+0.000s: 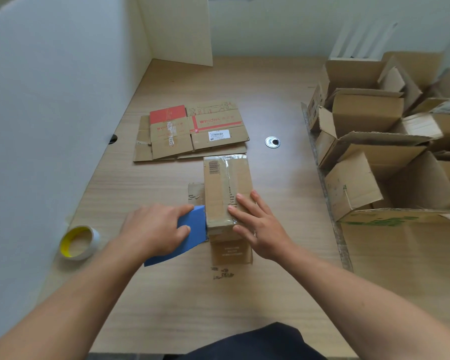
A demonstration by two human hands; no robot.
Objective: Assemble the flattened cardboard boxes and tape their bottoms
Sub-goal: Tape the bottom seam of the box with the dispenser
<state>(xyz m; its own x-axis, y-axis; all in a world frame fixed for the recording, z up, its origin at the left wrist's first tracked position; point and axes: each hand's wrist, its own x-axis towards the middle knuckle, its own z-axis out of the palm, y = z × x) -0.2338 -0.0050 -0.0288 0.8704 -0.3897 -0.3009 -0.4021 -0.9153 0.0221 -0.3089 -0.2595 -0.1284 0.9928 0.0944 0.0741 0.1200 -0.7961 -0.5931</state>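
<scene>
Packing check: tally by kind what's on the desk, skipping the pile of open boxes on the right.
Tape roll: 1
Blue card: 1
Taped box: 1
Flattened-box stack: 1, layers unclear
Metal grommet: 1
Total: 5

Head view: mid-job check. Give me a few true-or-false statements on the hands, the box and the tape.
1. The right hand lies flat on the box. True.
2. The left hand holds the tape roll. False: it holds a blue card against the box's left side; the roll lies apart, further left on the table.
3. Flattened boxes lie beyond the box. True.
4. The open boxes stand on the left. False: they stand on the right.
</scene>
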